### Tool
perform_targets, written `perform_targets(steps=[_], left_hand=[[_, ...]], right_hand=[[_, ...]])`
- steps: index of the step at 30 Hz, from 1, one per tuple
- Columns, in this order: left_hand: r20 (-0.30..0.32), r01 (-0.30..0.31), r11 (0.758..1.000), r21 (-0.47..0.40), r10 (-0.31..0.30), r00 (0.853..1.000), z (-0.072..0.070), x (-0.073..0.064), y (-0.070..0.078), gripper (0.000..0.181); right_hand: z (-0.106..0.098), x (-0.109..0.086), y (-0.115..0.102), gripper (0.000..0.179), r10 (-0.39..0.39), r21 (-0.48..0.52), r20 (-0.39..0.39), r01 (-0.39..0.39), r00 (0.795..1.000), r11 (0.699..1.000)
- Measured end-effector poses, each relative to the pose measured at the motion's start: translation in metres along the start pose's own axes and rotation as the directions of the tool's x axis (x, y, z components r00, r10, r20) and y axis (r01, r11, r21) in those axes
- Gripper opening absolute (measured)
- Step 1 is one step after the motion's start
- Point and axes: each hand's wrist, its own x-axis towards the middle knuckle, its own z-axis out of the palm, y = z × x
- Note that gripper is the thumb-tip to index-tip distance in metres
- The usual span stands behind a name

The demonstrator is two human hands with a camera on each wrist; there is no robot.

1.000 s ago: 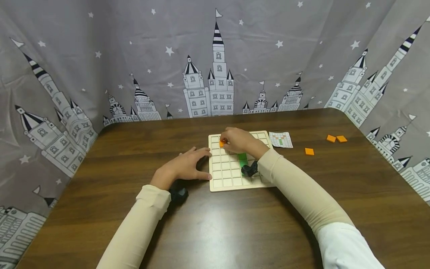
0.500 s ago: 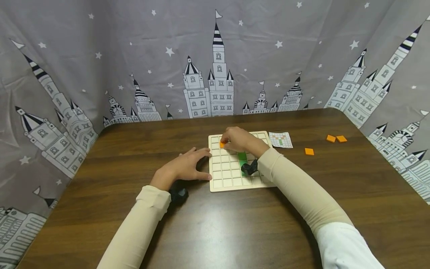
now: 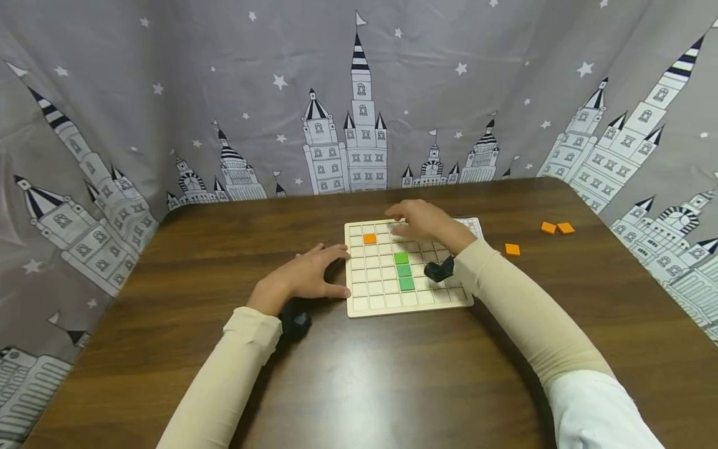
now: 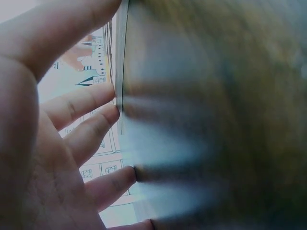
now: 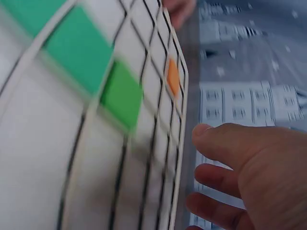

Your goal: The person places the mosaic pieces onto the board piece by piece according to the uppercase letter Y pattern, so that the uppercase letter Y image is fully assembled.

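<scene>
A pale wooden grid board lies flat on the table. One orange square tile sits in a cell near its far left corner. Down the middle runs a column of green tiles. My left hand rests at the board's left edge, thumb and fingertips touching it, fingers spread. Above the board's far side hovers my right hand, its fingers loosely extended and holding nothing. In the right wrist view the orange tile and green tiles show in their cells, apart from that hand.
A small printed pattern card lies beyond the board's right side, partly hidden by my right arm. Three loose orange tiles are on the table farther right. A grey curtain with castle drawings hangs behind the table.
My right hand has let go of the orange tile, which stays in its cell, and has moved right and up off it. My left hand keeps its place at the board's edge.
</scene>
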Motion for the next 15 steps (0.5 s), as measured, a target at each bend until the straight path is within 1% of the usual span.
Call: perform_targets(steps=[5, 11, 15], left_hand=[[-0.004, 0.010, 1.000, 0.008, -0.010, 1.000, 0.000, -0.004, 0.004, 0.080], [0.003, 0.025, 1.000, 0.004, -0.025, 1.000, 0.004, -0.006, 0.008, 0.081], [0.003, 0.023, 1.000, 0.005, -0.023, 1.000, 0.007, -0.007, 0.010, 0.080]], right_hand=[[-0.019, -0.040, 0.035, 0.052, 0.057, -0.014, -0.031, -0.057, 0.998, 0.998], [-0.037, -0.103, 0.076, 0.050, 0.110, -0.061, -0.029, -0.111, 0.994, 0.992], [-0.042, -0.143, 0.096, 0.053, 0.150, -0.088, -0.022, -0.151, 0.988, 0.985]])
